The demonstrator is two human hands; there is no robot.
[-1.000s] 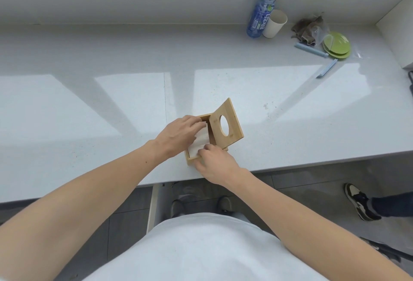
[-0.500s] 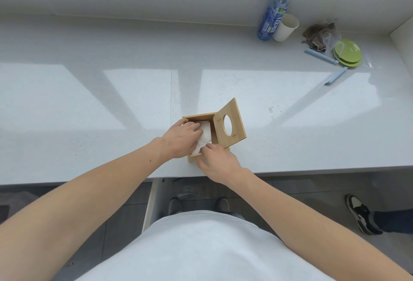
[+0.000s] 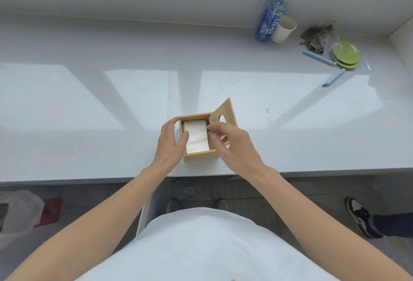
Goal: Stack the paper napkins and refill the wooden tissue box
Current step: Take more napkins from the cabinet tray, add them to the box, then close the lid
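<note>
The wooden tissue box (image 3: 200,155) stands open near the counter's front edge. Its lid (image 3: 226,110), with a round hole, is swung up on the right. White paper napkins (image 3: 196,135) lie stacked flat inside, just below the rim. My left hand (image 3: 169,144) clasps the box's left wall, fingers outside and thumb inside against the napkins. My right hand (image 3: 234,146) hovers over the right wall, thumb and forefinger bent close together at its top edge; whether they pinch anything is unclear. It hides the lid's lower part.
At the back right of the white counter (image 3: 89,124) stand a blue water bottle (image 3: 271,15) and a paper cup (image 3: 283,29), beside a brown cloth (image 3: 315,36), green plates (image 3: 346,54) and two blue clips (image 3: 318,57). Another person's shoe (image 3: 362,218) is on the floor at right.
Both hands have lifted off the napkins. The left hand slid to the box's left wall and the right hand moved to the right wall, uncovering the stack. The box now sits squarer.
</note>
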